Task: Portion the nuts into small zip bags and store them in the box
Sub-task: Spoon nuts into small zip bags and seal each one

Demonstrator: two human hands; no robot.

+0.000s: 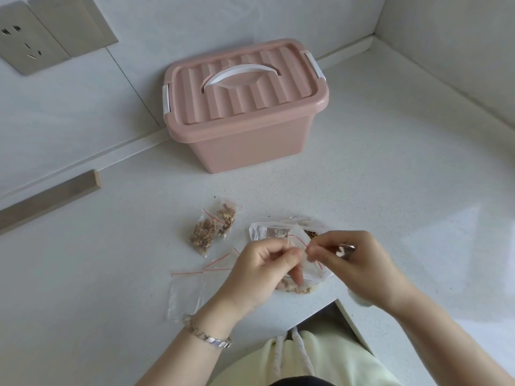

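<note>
My left hand (pixel 263 270) and my right hand (pixel 354 261) both pinch the red-striped top of a small zip bag (pixel 309 270) with nuts in its bottom, held just above the counter. Behind my hands lies a larger clear bag of nuts (pixel 278 229). Two filled small bags (pixel 213 227) rest to the left. Several empty zip bags (pixel 186 291) lie under and beside my left wrist. The pink box (pixel 245 112) stands at the back with its lid clipped on and a white handle on top.
The white counter (pixel 390 176) meets walls at the back and right, and has a notch in its front edge near my body. A wooden strip (pixel 47 200) lies at the left. A wall socket (pixel 25 43) sits at the upper left.
</note>
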